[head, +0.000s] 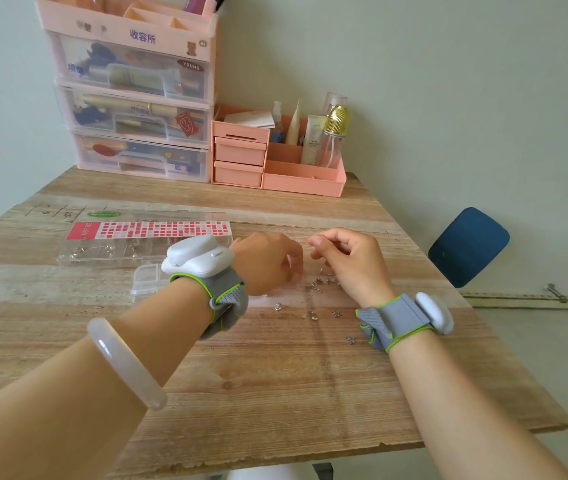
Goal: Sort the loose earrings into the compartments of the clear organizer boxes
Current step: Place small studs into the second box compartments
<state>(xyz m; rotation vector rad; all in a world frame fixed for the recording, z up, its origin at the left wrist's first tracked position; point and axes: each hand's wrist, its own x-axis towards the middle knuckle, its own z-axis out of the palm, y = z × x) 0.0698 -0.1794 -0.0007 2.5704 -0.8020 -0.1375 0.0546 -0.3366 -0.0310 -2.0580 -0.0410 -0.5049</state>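
Head view, looking down on a wooden counter (241, 375).

Left hand (268, 261) hovering mid-counter, fingers curled downward and mostly hidden behind its own back; whether the grip holds anything cannot be told. Right hand (348, 258) just right of it, thumb and forefinger pinched together at the tip; too small to tell whether something sits in that pinch. Grey straps with white devices on both wrists, and a pale bangle (126, 365) on the left forearm.

Loose earrings (324, 282) scattered on the counter directly beneath and just near of both hands, small silvery studs, none plainly touching a finger. A few more strewn nearer, one stray earring (350, 339) beside the right wrist strap.

Clear organizer box (116, 249) lying left of the left hand, well apart from the loose pile, a few silvery pieces already in its compartments; red-and-pink label strip (150, 230) along its far edge. Smaller clear box (147, 277) partly hidden under the left wrist.

Far side: pink drawer tower (133, 98), peach desk organizer (275, 164) with bottles. Blue chair seat (469, 245) off to the right.
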